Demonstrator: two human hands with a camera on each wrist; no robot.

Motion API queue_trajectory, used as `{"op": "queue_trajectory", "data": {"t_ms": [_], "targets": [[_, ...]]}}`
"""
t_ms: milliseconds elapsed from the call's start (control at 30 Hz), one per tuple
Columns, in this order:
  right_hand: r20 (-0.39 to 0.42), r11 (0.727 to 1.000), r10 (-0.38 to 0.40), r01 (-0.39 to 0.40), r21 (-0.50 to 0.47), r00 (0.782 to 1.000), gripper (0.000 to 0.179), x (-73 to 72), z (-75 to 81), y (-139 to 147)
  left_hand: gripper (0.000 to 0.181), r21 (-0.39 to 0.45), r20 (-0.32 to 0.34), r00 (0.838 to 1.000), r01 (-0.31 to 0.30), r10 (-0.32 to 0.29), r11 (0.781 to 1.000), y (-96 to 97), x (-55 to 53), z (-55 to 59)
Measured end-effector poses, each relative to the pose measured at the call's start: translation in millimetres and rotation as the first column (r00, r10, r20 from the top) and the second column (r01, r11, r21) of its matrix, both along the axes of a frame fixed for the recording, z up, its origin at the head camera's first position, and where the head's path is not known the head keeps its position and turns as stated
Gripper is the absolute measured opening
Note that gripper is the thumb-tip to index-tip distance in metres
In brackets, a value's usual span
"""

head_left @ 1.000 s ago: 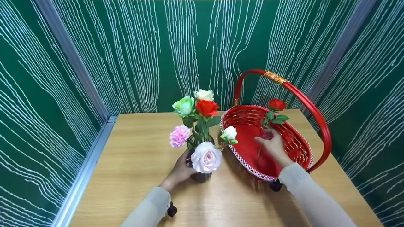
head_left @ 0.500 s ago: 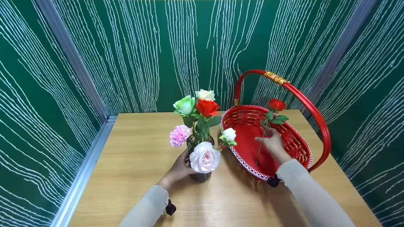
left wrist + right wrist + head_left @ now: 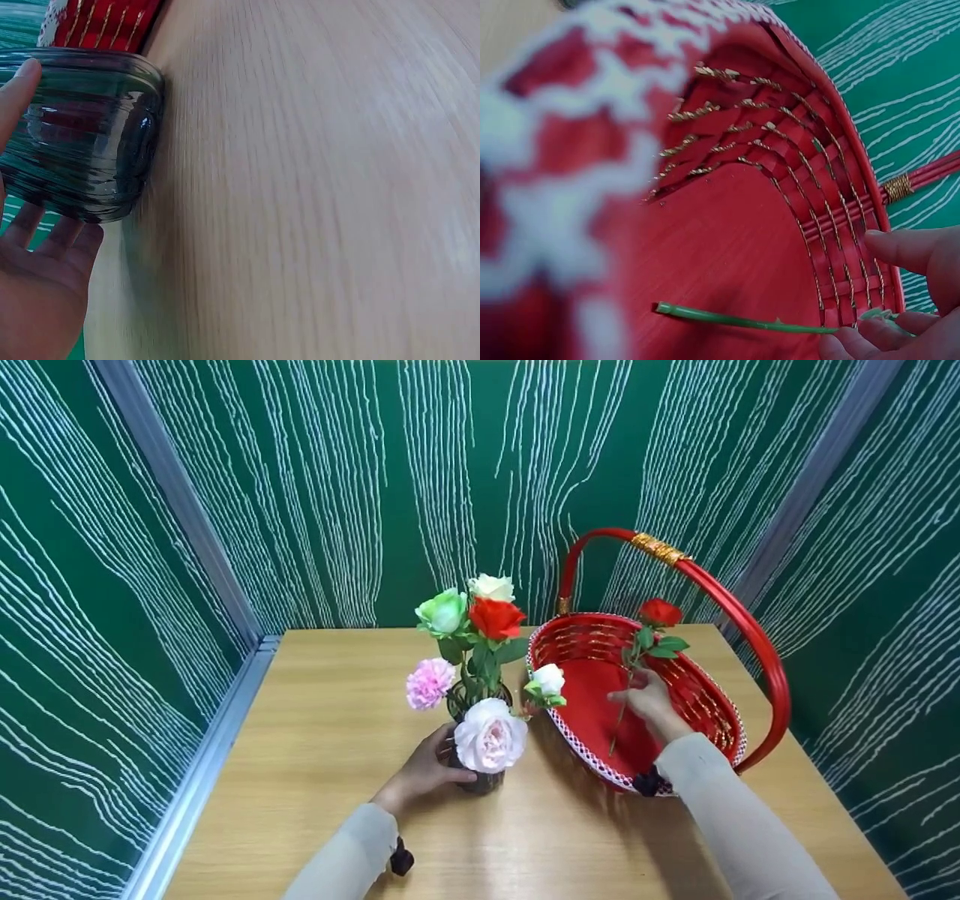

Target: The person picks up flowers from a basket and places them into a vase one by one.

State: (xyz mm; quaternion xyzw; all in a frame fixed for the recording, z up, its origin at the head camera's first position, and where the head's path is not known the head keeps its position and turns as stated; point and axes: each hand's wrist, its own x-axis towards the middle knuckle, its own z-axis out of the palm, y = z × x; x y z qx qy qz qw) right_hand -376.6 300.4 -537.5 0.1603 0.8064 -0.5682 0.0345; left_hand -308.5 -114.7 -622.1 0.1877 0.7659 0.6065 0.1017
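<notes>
My left hand (image 3: 424, 769) holds the dark ribbed glass vase (image 3: 82, 135) low on its side, thumb on one face and fingers on the other. From the vase rise a red rose (image 3: 496, 619), a green rose (image 3: 442, 613), a cream rose (image 3: 491, 587), a pink carnation (image 3: 430, 684), a large pale pink bloom (image 3: 491, 736) and a white bud (image 3: 549, 679). Inside the red basket (image 3: 592, 690), my right hand (image 3: 652, 701) touches a second red rose's stem (image 3: 742, 322) with its fingers, the thumb standing apart. That rose's bloom (image 3: 660, 613) shows near the far right rim.
The basket's tall red handle (image 3: 739, 615), with a gold wrap, arches over its right side. A wooden tabletop (image 3: 315, 720) lies beneath everything. Green panels (image 3: 300, 495) with white wavy lines enclose the back and sides.
Little differs. The left hand has slid slightly down the vase, its thumb now lower and straighter across the glass. The second red rose keeps its place in the basket beside the right hand.
</notes>
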Motion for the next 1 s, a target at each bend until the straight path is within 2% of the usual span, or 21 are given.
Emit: {"op": "queue_trajectory", "data": {"t_ms": [267, 400, 633, 833, 1000], "targets": [[0.064, 0.999, -0.036, 0.039, -0.034, 0.997, 0.091, -6.6, -4.4, 5, 0.083, 0.032, 0.017, 1.0, -0.024, 0.024, 0.999, 2.0, 0.4, -2.3], [0.088, 0.999, -0.01, 0.014, -0.05, 0.996, 0.092, -5.9, -8.2, 9, 0.084, 0.016, 0.008, 1.0, -0.021, 0.021, 1.0, 0.6, -1.7, -5.3], [0.147, 0.991, 0.039, -0.019, -0.132, 0.988, 0.094, -11.1, -9.7, 16, 0.087, 0.0, -0.007, 1.0, -0.02, 0.02, 1.0, 0.6, 0.3, -1.3], [0.181, 0.981, 0.079, -0.044, -0.187, 0.98, 0.094, -13.7, -12.8, 22, 0.087, -0.01, 0.024, 1.0, -0.018, 0.018, 1.0, -0.3, -0.4, -3.0], [0.164, 0.969, 0.124, -0.084, -0.234, 0.979, 0.085, -11.6, -15.6, 21, 0.083, 0.007, 0.022, 1.0, -0.017, 0.017, 1.0, -0.9, -1.4, -2.6]]}}
